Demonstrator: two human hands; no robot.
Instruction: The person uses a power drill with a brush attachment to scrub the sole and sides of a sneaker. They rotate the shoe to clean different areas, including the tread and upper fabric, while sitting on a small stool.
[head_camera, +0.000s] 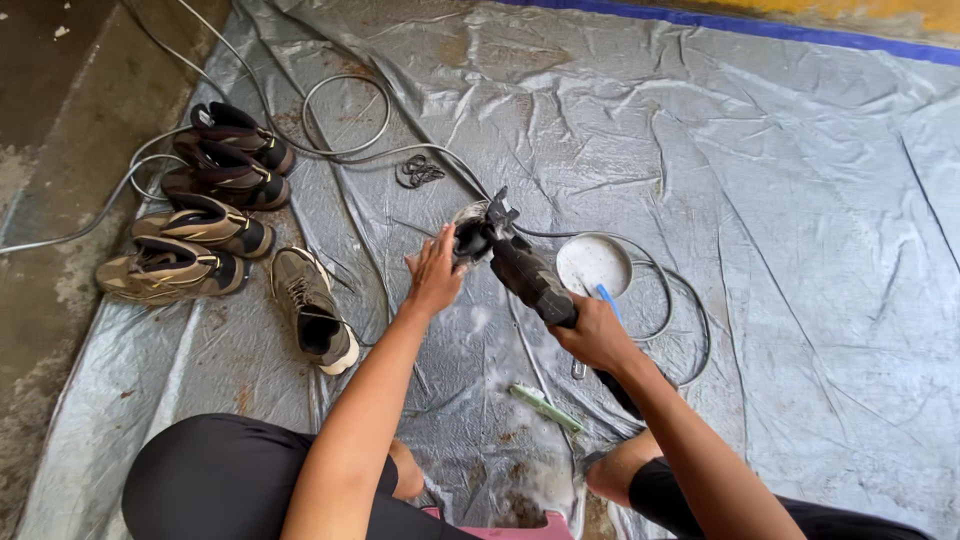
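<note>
Right hand (597, 333) is clamped on a dark, wet shoe (520, 270), its long axis running up-left from the white bowl (594, 263). Left hand (435, 275), fingers spread, touches the shoe's far end beside 5 other shoes (215, 235).

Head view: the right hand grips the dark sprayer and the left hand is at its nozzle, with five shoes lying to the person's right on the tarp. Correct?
Not quite. The head view shows the shoes lying to the person's left. The right hand does grip the sprayer, left hand at its nozzle.

Five shoes (215, 215), a green brush (545, 407) and hose loops (345, 115) lie on grey tarp (780, 200).
</note>
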